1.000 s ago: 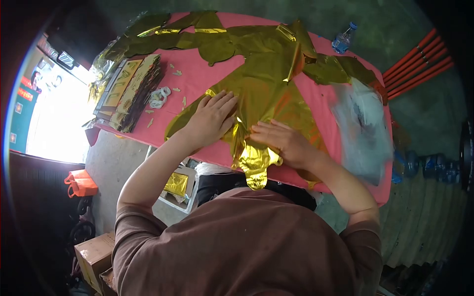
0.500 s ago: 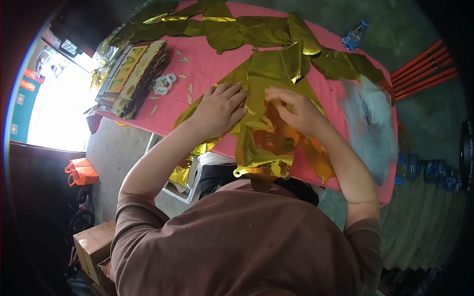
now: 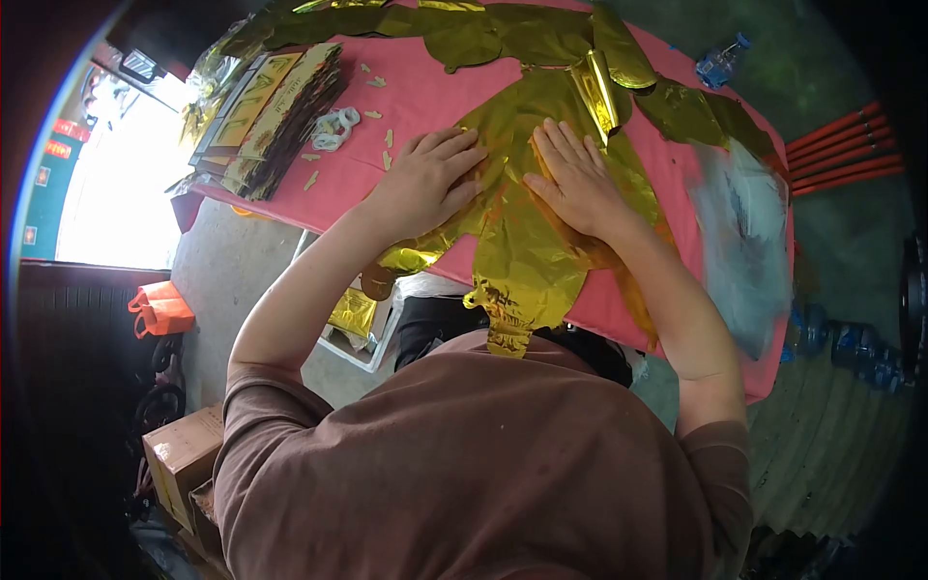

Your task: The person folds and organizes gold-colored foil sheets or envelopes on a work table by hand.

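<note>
A large sheet of shiny gold foil [image 3: 527, 242] lies over the near edge of the pink-covered table [image 3: 406, 77], its lower end hanging toward my body. My left hand [image 3: 430, 179] rests palm down on the foil's left part, fingers stretched and slightly bent. On the right part my right hand [image 3: 577, 184] lies flat, fingers extended. Neither hand grips anything. A folded, glossy foil strip [image 3: 597, 97] sits just beyond my right hand. More gold foil pieces [image 3: 541, 34] lie along the far side of the table.
Stacked flat packages [image 3: 275, 121], a white coil [image 3: 334, 129] and several small pale pieces [image 3: 389, 138] are at the left. Clear plastic bags [image 3: 739, 242] cover the right side. A bottle [image 3: 722, 60] stands far right. A white crate [image 3: 362, 358] with foil is below the table edge.
My right hand has opened from a bent pose and moved up to lie flat on the foil. The foil's lower end has shifted and looks smoother. The view has shifted slightly.
</note>
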### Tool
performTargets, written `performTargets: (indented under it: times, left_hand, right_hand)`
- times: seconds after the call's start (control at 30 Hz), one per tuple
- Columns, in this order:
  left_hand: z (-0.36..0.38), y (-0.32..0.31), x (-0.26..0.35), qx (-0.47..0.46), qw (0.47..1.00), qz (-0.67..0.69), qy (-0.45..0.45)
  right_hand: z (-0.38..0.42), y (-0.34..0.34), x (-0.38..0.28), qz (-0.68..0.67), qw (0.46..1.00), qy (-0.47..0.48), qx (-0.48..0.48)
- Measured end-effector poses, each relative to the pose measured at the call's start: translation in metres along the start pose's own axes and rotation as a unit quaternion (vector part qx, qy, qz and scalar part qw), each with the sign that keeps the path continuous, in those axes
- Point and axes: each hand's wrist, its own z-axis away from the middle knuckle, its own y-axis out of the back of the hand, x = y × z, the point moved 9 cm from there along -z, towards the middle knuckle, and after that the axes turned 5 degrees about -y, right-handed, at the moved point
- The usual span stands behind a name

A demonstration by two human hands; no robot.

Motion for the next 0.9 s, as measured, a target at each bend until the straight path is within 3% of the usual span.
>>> performTargets:
  times: [0.1,0.17,0.2,0.27,0.37,0.57,0.7,0.9]
  left_hand:
    - [-0.004,0.019,0.01,0.024,1.0,-0.007,-0.006]
    - [-0.005,0.027,0.038,-0.063,0.996,0.006,-0.06]
    - [-0.003,0.029,0.042,-0.064,0.996,0.005,-0.06]
    - [0.008,0.017,0.071,-0.153,0.957,0.202,-0.139]
    - [0.02,0.024,0.09,-0.111,0.972,0.129,-0.163]
    - [0.024,0.025,0.089,-0.02,0.975,0.15,-0.163]
    - [0.02,0.022,0.082,-0.012,0.979,0.146,-0.144]
    - [0.001,0.024,0.074,-0.16,0.944,0.272,-0.092]
  right_hand:
    - [-0.002,0.0,0.002,0.01,1.0,0.004,0.01]
    - [-0.001,0.0,0.002,0.007,1.0,0.005,0.02]
    - [-0.001,0.0,0.002,0.005,1.0,0.005,0.02]
    - [-0.001,0.0,0.002,0.016,1.0,0.008,0.023]
    - [0.0,0.0,0.001,0.017,1.0,0.003,0.021]
    - [0.001,0.001,0.0,0.014,0.999,0.001,0.03]
    - [0.002,0.002,-0.001,0.012,0.999,-0.001,0.034]
    - [0.003,0.005,-0.005,0.007,0.999,0.007,0.031]
